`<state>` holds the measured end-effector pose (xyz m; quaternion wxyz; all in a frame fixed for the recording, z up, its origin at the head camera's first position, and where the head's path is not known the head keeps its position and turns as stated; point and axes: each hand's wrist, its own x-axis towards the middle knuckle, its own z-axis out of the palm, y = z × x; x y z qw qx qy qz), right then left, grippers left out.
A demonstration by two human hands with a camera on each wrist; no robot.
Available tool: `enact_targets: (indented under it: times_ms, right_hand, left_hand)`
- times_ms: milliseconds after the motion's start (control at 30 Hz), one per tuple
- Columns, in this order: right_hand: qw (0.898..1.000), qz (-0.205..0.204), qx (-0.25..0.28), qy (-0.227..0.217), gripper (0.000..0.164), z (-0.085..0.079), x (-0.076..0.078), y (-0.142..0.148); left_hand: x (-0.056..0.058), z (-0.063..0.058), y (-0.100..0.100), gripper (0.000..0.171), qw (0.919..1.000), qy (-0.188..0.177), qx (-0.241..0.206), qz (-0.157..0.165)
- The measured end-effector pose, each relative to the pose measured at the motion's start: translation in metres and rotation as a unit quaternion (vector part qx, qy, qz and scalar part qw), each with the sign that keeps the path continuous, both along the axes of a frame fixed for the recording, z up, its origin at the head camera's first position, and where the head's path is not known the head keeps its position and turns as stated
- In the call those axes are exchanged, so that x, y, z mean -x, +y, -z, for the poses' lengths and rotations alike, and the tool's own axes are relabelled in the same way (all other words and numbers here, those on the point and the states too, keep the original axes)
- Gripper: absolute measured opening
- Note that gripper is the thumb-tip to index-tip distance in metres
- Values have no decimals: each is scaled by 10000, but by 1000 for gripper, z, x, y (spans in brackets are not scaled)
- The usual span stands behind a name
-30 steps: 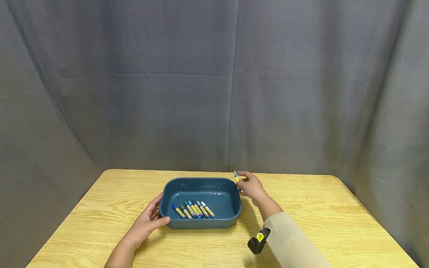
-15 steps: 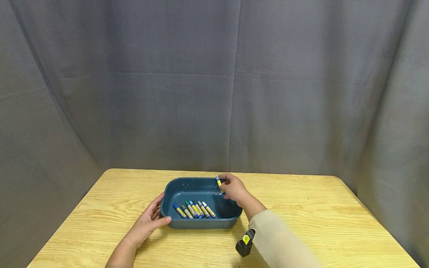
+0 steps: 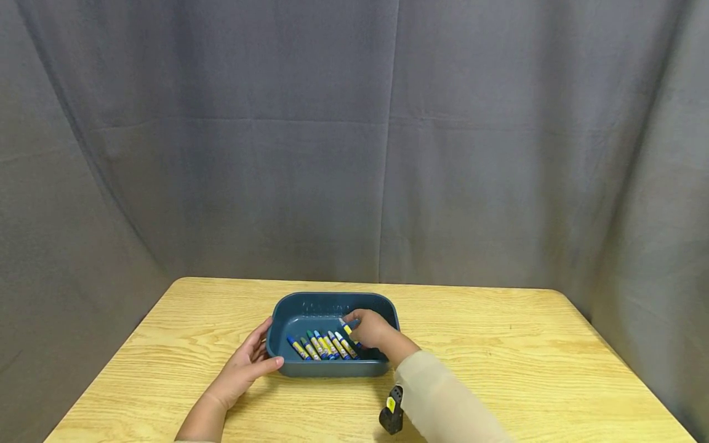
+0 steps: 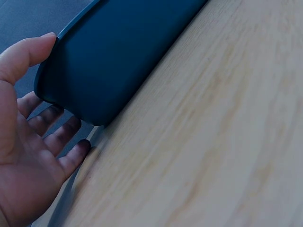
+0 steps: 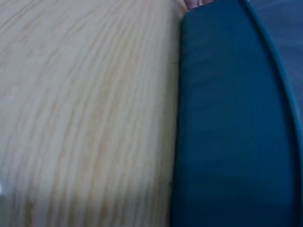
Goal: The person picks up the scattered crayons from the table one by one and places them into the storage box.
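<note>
A dark teal plastic tray [image 3: 335, 369] sits on the table. Several crayons [image 3: 316, 346] in yellow-and-blue wrappers lie slanted side by side on its floor. My left hand [image 3: 244, 366] holds the tray's left end, thumb at the front corner and fingers along the side. In the left wrist view, the thumb tip of that left hand [image 4: 28, 146] meets the rim, and the fingers spread by the end wall. Inside the tray, my right hand [image 3: 372, 329] pinches a grey-tipped crayon [image 3: 347, 328], tilted, just right of the row. The right wrist view misses this crayon.
The wooden table [image 3: 498, 357] extends around the tray on every side. A grey curtain [image 3: 332, 154] hangs behind its far edge. On the right wrist sits a black device [image 3: 392, 412] with a yellow mark, close to the tray's front right corner.
My right hand has carried the crayon left from beyond the tray's right rim, over it and down inside beside the row. The left hand stays at the tray's left end.
</note>
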<state>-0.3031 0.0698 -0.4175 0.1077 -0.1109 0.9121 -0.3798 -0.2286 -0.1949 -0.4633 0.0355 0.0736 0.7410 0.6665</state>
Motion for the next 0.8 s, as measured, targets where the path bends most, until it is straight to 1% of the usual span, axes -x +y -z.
enact_targets:
  times_ms: [100, 267, 567, 667, 733, 800]
  right_hand:
    - [9992, -33, -385, 90, 31, 3, 0, -2]
    - [9970, -126, -738, 188, 31, 3, -2, -5]
    - [9934, -72, -1110, 268, 30, 1, -1, -8]
    - [9933, -57, -1080, 405, 28, -2, -2, -7]
    - [9949, -69, -875, 490, 29, -6, -2, -5]
    - [9970, -106, -545, 542, 31, -13, -2, -1]
  left_hand:
    - [0, 0, 0, 87, 10000, -4, -29, 23]
    - [-1, 0, 0, 88, 10000, 14, -59, 45]
    - [-2, 0, -1, 89, 9999, 45, -114, 96]
    - [-2, -1, -2, 91, 9999, 84, -86, 74]
    - [-2, 0, -3, 93, 9999, 127, -69, 58]
    - [-1, -1, -5, 95, 9998, 187, -29, 54]
